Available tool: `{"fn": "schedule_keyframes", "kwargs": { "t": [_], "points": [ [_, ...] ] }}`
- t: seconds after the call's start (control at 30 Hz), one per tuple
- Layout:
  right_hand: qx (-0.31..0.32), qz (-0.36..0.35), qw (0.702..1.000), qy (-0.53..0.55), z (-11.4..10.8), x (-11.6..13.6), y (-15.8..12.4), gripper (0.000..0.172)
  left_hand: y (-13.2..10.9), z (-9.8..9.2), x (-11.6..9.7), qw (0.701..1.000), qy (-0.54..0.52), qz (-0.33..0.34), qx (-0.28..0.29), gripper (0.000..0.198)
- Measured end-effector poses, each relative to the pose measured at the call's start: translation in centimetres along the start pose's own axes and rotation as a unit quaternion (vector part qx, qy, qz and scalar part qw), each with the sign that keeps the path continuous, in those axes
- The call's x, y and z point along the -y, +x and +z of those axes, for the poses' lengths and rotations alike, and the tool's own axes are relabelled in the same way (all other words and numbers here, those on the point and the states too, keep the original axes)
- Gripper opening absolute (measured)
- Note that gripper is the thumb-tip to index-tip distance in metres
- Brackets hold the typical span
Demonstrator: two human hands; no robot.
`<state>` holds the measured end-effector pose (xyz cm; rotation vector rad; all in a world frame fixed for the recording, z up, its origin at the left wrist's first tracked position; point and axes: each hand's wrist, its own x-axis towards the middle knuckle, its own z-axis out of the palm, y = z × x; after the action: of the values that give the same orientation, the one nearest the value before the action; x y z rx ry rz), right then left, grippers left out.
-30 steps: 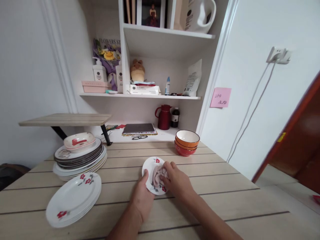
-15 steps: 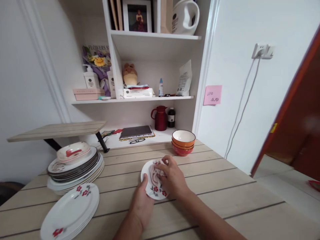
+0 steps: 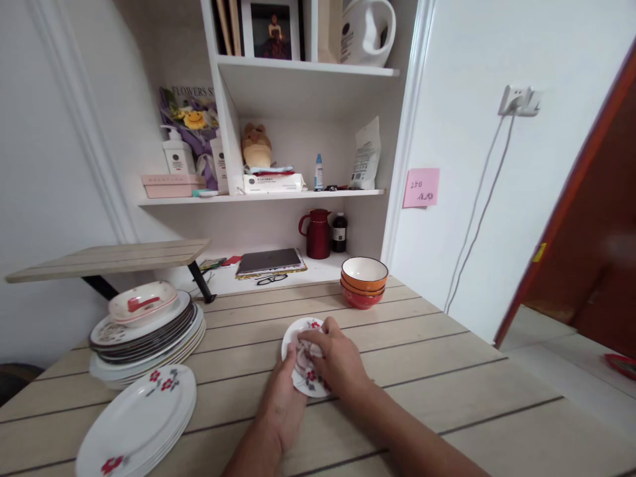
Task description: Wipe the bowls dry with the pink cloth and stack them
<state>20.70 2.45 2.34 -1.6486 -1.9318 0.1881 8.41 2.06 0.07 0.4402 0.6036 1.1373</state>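
A small white plate with red flowers is tilted up over the middle of the table. My left hand grips its lower left edge, the thumb over the rim and the fingers hidden beneath. My right hand presses a crumpled pale pink cloth against the face of the plate, its fingers bunched on the fabric. Beyond the plate stands a stack of orange and red bowls. To the left lie white oval plates with the same flower pattern, piled together.
A tall stack of plates carries a square bowl at the left, beside a small raised wooden stand. At the back are a laptop, eyeglasses, a red jug and a dark bottle.
My right hand has slid the cloth to the left across the plate, closer to my left thumb. My left hand keeps its hold on the rim.
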Motion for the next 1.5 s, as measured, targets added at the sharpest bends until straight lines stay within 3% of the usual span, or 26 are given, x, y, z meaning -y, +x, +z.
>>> {"fn": "schedule_keyframes", "kwargs": {
  "t": [0.1,0.17,0.27,0.37,0.5,0.6,0.7,0.83,1.0,1.13,1.23,1.37,1.5],
  "points": [
    [-0.013,0.038,0.999,-0.034,-0.8,-1.3,0.8,0.044,0.2,-0.3,0.3,1.0,-0.009,-0.005,-0.004,0.04],
    [0.019,0.049,0.997,-0.059,-1.6,-1.9,0.5,0.041,0.4,-0.4,0.4,1.0,-0.011,0.0,-0.011,0.042],
    [0.081,0.028,0.993,-0.082,-2.2,-1.9,-0.7,0.039,0.3,-0.4,0.4,1.0,-0.015,-0.004,-0.02,0.043],
    [0.098,-0.024,0.994,-0.035,-1.6,-0.9,-1.8,0.04,0.0,0.0,0.0,0.999,-0.012,-0.032,-0.001,0.046],
    [0.039,-0.068,0.996,0.043,-0.1,0.6,-1.5,0.042,-0.3,0.5,-0.1,1.0,0.014,-0.016,0.019,0.047],
    [-0.017,-0.031,0.999,0.026,0.0,0.4,-0.2,0.044,-0.3,0.6,0.3,0.999,0.052,0.016,0.006,0.048],
    [-0.032,0.021,0.999,-0.014,-1.1,-0.7,0.7,0.047,-0.3,0.5,0.7,0.995,0.101,0.016,-0.006,0.048],
    [0.023,0.046,0.997,-0.057,-2.8,-2.2,0.3,0.047,-0.2,0.2,0.7,0.994,0.105,-0.013,-0.02,0.054],
    [0.116,-0.022,0.992,-0.033,-2.5,-1.4,-1.6,0.043,0.0,-0.3,0.0,0.999,0.018,-0.042,0.003,0.063],
    [0.099,-0.08,0.991,0.044,-1.0,0.2,-1.9,0.047,-0.3,-0.4,-0.3,0.998,0.022,-0.059,0.017,0.063],
    [0.046,-0.056,0.996,0.045,-0.8,0.1,-1.0,0.049,-0.6,-0.2,-0.1,0.999,0.03,-0.03,0.005,0.059],
    [-0.004,0.036,0.999,-0.024,-2.3,-1.9,0.1,0.045,-0.4,-0.2,0.4,1.0,0.018,-0.011,0.0,0.059],
    [0.054,0.05,0.995,-0.069,-3.5,-3.0,-0.3,0.044,0.1,-0.7,0.5,1.0,-0.01,-0.007,0.014,0.058]
  ]
}}
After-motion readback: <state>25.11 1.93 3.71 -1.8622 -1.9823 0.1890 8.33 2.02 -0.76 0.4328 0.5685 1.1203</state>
